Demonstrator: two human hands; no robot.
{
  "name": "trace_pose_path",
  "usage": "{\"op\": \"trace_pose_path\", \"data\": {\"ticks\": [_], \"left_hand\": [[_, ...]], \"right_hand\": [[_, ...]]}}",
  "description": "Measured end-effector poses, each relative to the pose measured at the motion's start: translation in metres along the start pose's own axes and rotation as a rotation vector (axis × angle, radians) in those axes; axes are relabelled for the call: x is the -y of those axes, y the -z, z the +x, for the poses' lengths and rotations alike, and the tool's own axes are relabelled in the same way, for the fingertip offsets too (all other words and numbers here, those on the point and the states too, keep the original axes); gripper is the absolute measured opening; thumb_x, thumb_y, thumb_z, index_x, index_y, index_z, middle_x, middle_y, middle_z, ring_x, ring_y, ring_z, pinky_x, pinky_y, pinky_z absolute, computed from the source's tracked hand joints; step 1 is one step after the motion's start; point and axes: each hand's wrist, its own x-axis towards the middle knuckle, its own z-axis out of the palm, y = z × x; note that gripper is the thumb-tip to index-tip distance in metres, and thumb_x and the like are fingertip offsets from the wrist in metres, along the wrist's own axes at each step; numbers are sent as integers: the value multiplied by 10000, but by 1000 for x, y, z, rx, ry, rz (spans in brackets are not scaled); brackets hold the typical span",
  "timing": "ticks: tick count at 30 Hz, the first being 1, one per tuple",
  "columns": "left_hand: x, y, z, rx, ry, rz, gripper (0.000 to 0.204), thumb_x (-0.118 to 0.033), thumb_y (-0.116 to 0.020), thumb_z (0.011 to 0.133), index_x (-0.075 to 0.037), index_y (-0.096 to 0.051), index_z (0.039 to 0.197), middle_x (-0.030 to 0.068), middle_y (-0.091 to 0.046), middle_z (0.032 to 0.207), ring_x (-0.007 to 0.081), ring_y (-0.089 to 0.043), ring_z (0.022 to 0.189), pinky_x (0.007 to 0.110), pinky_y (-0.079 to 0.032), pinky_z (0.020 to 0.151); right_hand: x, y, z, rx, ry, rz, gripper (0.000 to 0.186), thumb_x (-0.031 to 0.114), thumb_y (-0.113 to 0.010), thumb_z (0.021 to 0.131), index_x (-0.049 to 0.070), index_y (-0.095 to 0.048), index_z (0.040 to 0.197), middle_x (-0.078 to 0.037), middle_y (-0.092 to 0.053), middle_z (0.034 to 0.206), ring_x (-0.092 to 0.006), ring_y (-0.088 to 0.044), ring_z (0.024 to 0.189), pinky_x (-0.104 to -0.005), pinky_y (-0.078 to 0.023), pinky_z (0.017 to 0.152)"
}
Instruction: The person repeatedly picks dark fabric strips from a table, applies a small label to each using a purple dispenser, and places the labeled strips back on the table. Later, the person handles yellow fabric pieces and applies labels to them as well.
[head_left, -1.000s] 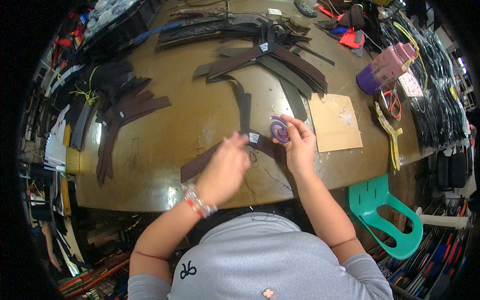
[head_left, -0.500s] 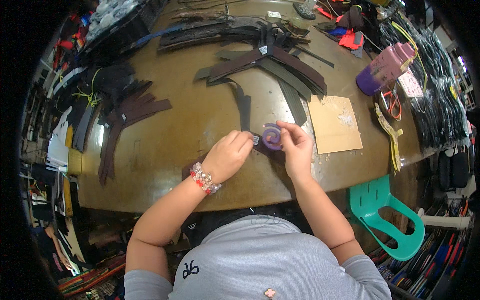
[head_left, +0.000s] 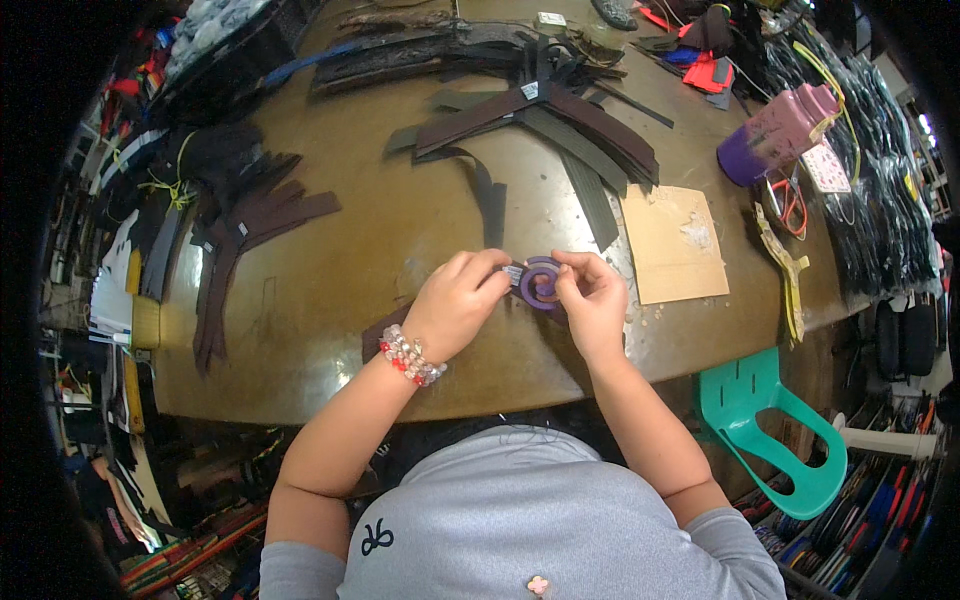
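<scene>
My right hand pinches a purple spiral coil between thumb and fingers, just above the tabletop. Close to its left side is a small white label on a dark brown strap. My left hand, with a beaded bracelet at the wrist, has its fingers closed at the strap beside the label; its fingertips are partly hidden. Much of the strap is covered by my hands. A black strip lies just beyond my left fingers.
A fanned pile of dark straps lies ahead, another bundle at left. To the right are a tan board, a purple-pink bottle, orange-handled scissors and a yellow strip. A green plastic chair stands by the table edge.
The purple coil has moved slightly left and down with my right hand and now sits nearer the label. My left hand has barely moved.
</scene>
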Motion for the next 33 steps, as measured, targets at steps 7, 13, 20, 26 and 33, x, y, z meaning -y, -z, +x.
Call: {"op": "trace_pose_path", "data": {"ticks": [7, 13, 20, 26, 33], "left_hand": [[5, 2, -1, -7, 239, -231, 48, -68, -616, 845, -29, -593, 859, 87, -604, 1032, 293, -606, 900, 383, -497, 779], [8, 3, 0, -4, 259, -267, 74, -83, -618, 858, -26, -583, 888, 91, -591, 1061, 280, -608, 886, 368, -492, 766], [7, 6, -7, 71, 406, 77, 399, -376, -749, 751, -83, -596, 974, 103, -534, 1180, 312, -510, 1031, 432, -416, 883], [16, 18, -9, -83, 554, -437, 290, -249, -749, 803, -54, -551, 885, 98, -620, 850, 254, -621, 788, 362, -490, 703], [131, 117, -42, -485, 543, 403, 214, -101, -592, 900, -27, -600, 1100, 144, -577, 1213, 301, -534, 1152, 401, -401, 1013]], "right_hand": [[14, -9, -16, 97, 354, -461, 160, 47, -678, 787, 11, -703, 940, -136, -694, 836, -209, -668, 680, -303, -548, 644], [8, -12, -15, 102, 432, -542, 179, 29, -659, 812, 9, -711, 982, -78, -689, 755, -103, -627, 634, -236, -514, 611], [20, 10, 5, 0, -219, -6, 230, 136, -607, 934, -6, -665, 1106, -34, -662, 882, -101, -587, 811, -242, -470, 738], [61, 8, 24, 616, 370, -666, 120, 100, -682, 829, 19, -700, 916, -136, -669, 1053, -265, -644, 941, -361, -497, 829], [105, -30, 176, 472, 443, -773, 130, 135, -651, 817, 22, -708, 849, -194, -669, 873, -349, -650, 884, -433, -510, 764]]}}
